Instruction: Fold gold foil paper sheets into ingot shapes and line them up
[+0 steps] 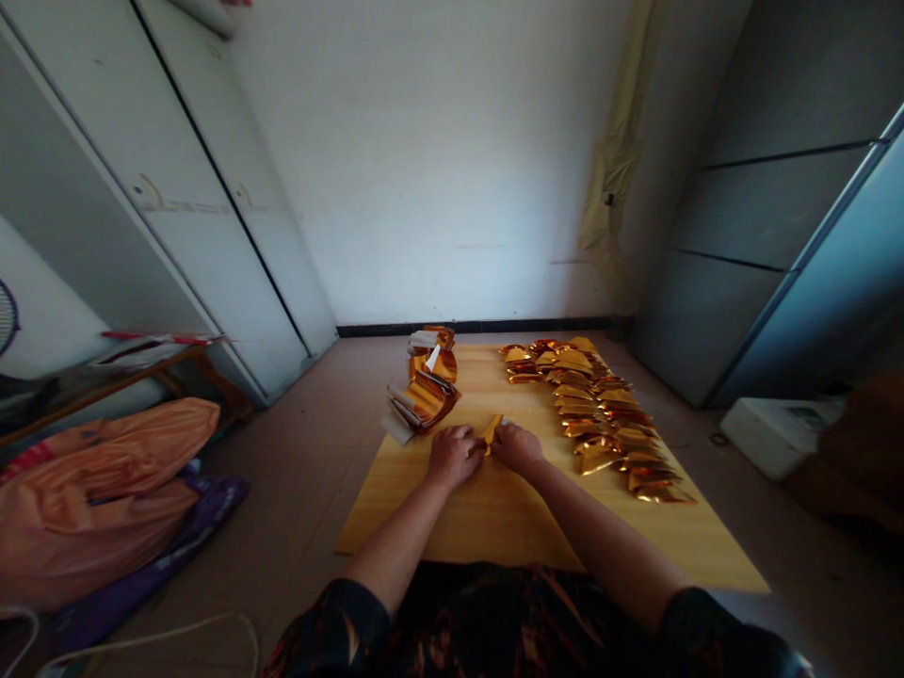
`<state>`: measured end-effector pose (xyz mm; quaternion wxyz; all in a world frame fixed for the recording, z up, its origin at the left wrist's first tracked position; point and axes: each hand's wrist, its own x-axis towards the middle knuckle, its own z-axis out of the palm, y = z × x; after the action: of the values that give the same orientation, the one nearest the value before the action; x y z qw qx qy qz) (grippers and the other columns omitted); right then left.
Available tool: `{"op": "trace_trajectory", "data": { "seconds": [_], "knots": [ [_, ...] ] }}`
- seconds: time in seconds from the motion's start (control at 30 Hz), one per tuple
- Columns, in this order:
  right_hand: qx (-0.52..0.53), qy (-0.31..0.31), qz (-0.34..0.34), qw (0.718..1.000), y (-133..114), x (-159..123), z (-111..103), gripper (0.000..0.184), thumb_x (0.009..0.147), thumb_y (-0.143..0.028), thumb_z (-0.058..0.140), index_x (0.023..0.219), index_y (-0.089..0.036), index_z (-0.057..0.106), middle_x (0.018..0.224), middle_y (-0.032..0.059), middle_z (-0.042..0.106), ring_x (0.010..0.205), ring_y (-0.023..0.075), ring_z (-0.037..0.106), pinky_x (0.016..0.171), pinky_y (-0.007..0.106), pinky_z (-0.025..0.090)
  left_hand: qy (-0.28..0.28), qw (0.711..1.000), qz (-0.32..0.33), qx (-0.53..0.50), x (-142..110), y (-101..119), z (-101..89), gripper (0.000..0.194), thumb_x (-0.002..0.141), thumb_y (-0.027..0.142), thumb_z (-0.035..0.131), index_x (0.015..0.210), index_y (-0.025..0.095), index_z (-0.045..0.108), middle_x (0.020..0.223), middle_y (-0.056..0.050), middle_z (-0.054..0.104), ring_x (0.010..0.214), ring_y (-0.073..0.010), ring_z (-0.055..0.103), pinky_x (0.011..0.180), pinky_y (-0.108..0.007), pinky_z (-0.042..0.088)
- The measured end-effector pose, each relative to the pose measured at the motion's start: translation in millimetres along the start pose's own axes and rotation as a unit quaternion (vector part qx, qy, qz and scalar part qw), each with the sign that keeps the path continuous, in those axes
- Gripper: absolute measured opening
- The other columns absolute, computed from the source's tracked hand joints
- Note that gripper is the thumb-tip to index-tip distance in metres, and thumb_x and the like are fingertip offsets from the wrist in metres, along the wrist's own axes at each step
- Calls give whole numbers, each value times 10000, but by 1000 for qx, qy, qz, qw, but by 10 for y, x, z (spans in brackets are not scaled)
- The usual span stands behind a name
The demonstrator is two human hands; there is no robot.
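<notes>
At the near-middle of the wooden table [452, 527], I see the left hand [456, 456] and right hand [518, 445] nearly closed, fingers pinching one gold foil piece [492, 434]. Piece sits between them, upper end poking out past the fingertips. Beyond, to the left: loose gold sheets [426, 391]. To the right: rows of folded gold pieces [583, 391]. Farthest: white wall [438, 169].

A plain off-white painted wall [424, 169] spans twelve o'clock, palely lit at its middle, above a black skirting strip [388, 330]. A tall grey-white cabinet [204, 169] stands at ten to eleven o'clock. At two o'clock rises a grey-blue panelled refrigerator-like unit [763, 207]. Dull pinkish tiled flooring [311, 424] surrounds the pale yellow wooden bench [452, 527].
</notes>
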<state>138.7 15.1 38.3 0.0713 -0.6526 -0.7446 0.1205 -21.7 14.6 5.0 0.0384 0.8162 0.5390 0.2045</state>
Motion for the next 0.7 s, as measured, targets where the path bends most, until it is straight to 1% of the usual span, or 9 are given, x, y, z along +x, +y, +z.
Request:
{"op": "trace_trajectory", "data": {
  "seconds": [0.1,0.2,0.33,0.53,0.7],
  "knots": [
    [-4,-8,8,1000,-16,-5,-4,249,860,-299,462,977,-190,653,1022,140,678,922,241,644,717,304,444,-1,1000,-3,10,-2,36,-8,204,829,321,590,975,302,731,1159,-46,638,1073,-222,554,940,-368,391],
    [-7,-18,10,1000,-22,-1,-22,234,856,-321,483,961,-194,649,1021,126,679,925,234,642,710,291,436,-10,999,-24,22,6,86,-17,232,860,373,550,966,282,735,1160,-59,637,1074,-222,548,938,-357,382],
    [5,-22,17,1000,-8,5,-40,221,827,-339,532,945,-188,642,1021,110,680,916,217,636,677,262,408,-24,998,-49,32,9,134,-27,231,809,406,623,996,312,723,1173,-46,628,1080,-224,541,933,-338,375],
    [66,-11,24,997,63,6,-25,140,763,-245,581,884,-207,639,926,44,686,809,159,617,591,222,334,-21,998,-64,22,8,132,-13,216,805,405,630,981,322,723,1185,-27,623,1090,-218,539,932,-332,374],
    [111,-1,16,994,145,50,8,159,720,-127,562,824,-203,656,854,22,685,757,131,589,606,206,337,-23,997,-67,20,13,137,-21,219,793,399,640,980,324,725,1177,-25,628,1076,-217,543,924,-331,375]
  ]
}}
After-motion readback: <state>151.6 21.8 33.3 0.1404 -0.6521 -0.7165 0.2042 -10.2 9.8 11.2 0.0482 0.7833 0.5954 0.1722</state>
